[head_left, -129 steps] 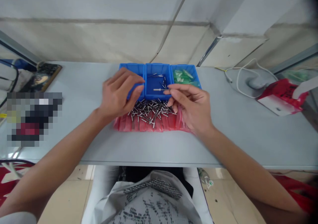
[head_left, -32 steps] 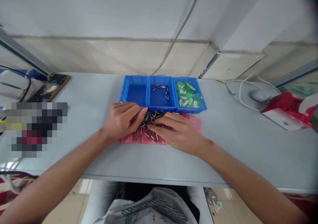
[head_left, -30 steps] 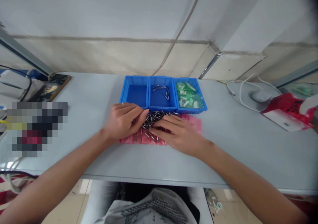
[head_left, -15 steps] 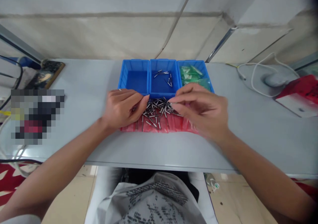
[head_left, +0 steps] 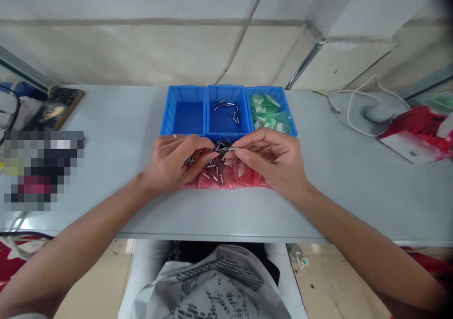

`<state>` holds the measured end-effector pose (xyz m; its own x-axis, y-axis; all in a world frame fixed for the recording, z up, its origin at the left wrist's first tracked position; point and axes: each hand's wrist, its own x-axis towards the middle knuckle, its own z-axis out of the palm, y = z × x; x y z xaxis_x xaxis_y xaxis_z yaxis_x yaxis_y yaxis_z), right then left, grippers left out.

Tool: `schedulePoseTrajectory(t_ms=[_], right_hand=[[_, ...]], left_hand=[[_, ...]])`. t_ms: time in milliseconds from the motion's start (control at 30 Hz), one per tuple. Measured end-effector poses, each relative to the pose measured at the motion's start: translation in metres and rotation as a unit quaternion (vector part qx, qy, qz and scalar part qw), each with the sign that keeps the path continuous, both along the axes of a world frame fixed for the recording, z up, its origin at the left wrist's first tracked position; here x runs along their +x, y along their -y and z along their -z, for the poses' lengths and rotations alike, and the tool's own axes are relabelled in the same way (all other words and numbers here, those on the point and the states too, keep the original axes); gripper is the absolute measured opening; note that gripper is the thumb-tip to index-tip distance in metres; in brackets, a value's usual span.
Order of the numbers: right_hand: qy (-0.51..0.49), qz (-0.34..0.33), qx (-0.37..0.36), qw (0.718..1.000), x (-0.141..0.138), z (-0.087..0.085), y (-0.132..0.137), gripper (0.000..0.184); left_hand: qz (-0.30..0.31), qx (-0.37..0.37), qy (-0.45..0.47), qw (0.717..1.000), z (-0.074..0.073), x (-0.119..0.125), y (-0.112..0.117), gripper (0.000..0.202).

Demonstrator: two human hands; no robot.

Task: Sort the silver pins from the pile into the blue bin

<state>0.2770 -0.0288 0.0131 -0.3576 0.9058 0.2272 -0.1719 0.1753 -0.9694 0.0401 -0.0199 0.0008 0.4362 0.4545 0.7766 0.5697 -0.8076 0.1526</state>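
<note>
A heap of small metal pins (head_left: 216, 168) lies on a red plastic bag (head_left: 244, 180) on the grey table (head_left: 113, 121). My left hand (head_left: 173, 161) rests at the heap's left side, fingers curled and pinched on something I cannot make out. My right hand (head_left: 272, 156) hovers just above the heap's right side and pinches one metal pin (head_left: 230, 148) between thumb and forefinger. Behind the heap stand three blue bins: the left bin (head_left: 184, 116) looks empty, the middle bin (head_left: 226, 118) holds a few pins, the right bin (head_left: 271, 113) holds green and clear pieces.
A white cable (head_left: 354, 106) and a red-and-white packet (head_left: 410, 139) lie at the right. A dark framed object (head_left: 60, 109) and a blurred patch (head_left: 42, 168) sit at the left. The table's front edge runs just below my wrists.
My right hand rose off the heap with a pin pinched in its fingers and came toward my left hand. My left hand curled its fingers more. The view shifted slightly.
</note>
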Motion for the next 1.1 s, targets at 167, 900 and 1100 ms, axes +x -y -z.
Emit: schedulePoseTrajectory(t_ms=[167, 900, 1100], right_hand=[[0.005, 0.017, 0.016, 1.0, -0.001, 0.001, -0.001, 0.01], [0.217, -0.022, 0.254, 0.942, 0.015, 0.009, -0.02, 0.024], [0.388, -0.066, 0.507, 0.767, 0.005, 0.02, -0.014, 0.023]], left_hand=[[0.013, 0.008, -0.021, 1.0, -0.001, -0.002, -0.001, 0.006], [0.012, 0.036, -0.031, 0.999, -0.002, -0.004, -0.007, 0.014], [0.008, 0.047, -0.043, 0.998, 0.001, -0.004, -0.008, 0.009]])
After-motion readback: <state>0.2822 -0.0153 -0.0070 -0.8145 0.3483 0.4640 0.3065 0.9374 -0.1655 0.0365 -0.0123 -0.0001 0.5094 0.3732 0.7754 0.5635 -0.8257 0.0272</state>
